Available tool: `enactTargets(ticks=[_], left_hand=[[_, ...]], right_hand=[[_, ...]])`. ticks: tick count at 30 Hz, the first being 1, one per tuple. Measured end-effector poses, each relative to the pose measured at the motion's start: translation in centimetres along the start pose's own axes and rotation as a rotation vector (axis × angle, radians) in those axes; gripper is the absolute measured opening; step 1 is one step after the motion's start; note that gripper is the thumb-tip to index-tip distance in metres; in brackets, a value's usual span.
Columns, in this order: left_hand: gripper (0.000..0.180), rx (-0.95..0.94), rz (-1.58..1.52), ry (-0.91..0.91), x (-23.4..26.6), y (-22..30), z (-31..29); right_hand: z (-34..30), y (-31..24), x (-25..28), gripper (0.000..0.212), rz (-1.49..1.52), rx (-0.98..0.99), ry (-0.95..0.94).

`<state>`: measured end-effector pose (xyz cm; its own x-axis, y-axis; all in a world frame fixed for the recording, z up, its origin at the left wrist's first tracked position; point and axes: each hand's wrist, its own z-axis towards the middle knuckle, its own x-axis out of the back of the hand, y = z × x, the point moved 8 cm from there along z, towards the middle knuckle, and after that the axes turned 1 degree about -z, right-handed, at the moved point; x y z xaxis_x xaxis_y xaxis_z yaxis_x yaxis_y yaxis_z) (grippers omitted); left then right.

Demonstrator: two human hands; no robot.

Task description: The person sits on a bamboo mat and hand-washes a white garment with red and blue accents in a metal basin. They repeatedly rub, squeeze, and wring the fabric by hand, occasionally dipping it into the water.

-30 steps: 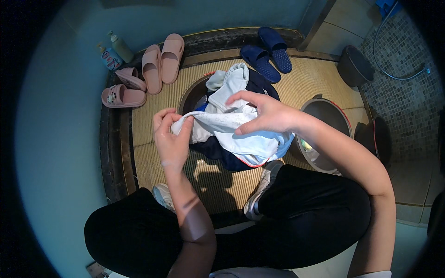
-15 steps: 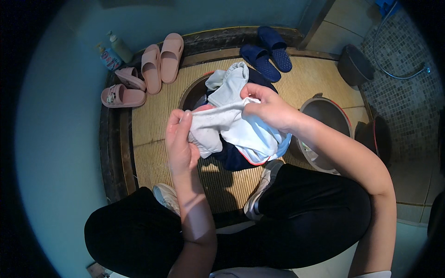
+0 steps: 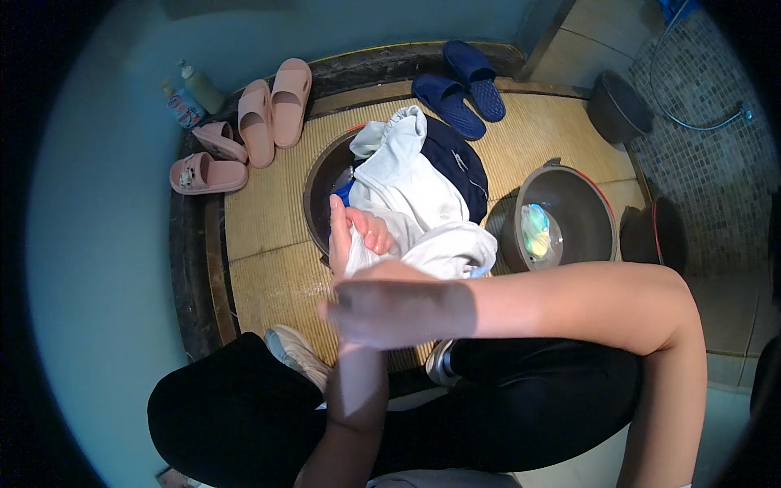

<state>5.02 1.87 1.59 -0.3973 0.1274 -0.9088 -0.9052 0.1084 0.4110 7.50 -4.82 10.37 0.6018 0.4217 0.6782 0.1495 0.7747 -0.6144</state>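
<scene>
A white garment (image 3: 407, 187) with a gathered edge lies heaped over a dark basin (image 3: 320, 183), on top of a navy garment (image 3: 460, 163) with a drawstring. My left hand (image 3: 364, 232) has its fingers curled around a bunched part of the white cloth, thumb pointing up. Across the left wrist comes my right hand (image 3: 390, 307), partly in shadow and smeared by motion. Its fingers cannot be made out, nor whether any cloth is in them. Something bright blue shows inside the basin's rim, beside the white cloth.
To the right stands a dark bucket (image 3: 590, 220) holding a colourful plastic packet (image 3: 535, 232). More dark buckets (image 3: 622, 106) are behind it. Pink slippers (image 3: 256, 122), pump bottles (image 3: 202, 88) and navy slippers (image 3: 451, 106) line the wall and mat edge. A shower hose (image 3: 663, 98) hangs far right.
My right hand has left the stretched cloth edge and swung down and left across my left wrist. The white garment, spread between both hands before, now hangs bunched from my left hand.
</scene>
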Motion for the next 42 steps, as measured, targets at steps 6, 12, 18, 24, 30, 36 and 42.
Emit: enactTargets(ticks=[6, 12, 18, 24, 30, 36, 42], left_hand=[[0.034, -0.09, -0.134, 0.098, 2.2, -1.0, -0.6], [0.045, 0.026, -0.188, 0.575, 0.5, -1.7, -2.4], [0.045, 0.101, -0.19, 0.121, 1.6, -1.5, -0.1], [0.031, 0.034, -0.171, 0.421, 0.6, -1.1, -1.7], [0.028, 0.076, -0.144, 0.541, -1.2, -1.4, -1.5], [0.046, 0.113, -0.188, 0.16, 0.7, -1.7, -0.5], [0.025, -0.027, -0.152, 0.559, 2.4, -1.6, -2.4]], right_hand=[[1.5, 1.6, 0.5, 0.017, -0.39, 0.255, -0.081], [2.1, 3.7, 4.9, 0.013, -0.579, -0.035, 0.036], [-0.4, 0.3, -1.1, 0.019, -0.204, 0.269, -0.025], [1.4, 2.3, 3.5, 0.019, -0.735, 0.138, 0.048], [1.0, 2.6, 4.9, 0.016, -0.558, 0.061, 0.141], [-0.9, 1.6, -1.7, 0.014, 0.142, 0.172, -0.091], [1.0, 1.1, 3.4, 0.016, -0.5, 0.225, 0.188]])
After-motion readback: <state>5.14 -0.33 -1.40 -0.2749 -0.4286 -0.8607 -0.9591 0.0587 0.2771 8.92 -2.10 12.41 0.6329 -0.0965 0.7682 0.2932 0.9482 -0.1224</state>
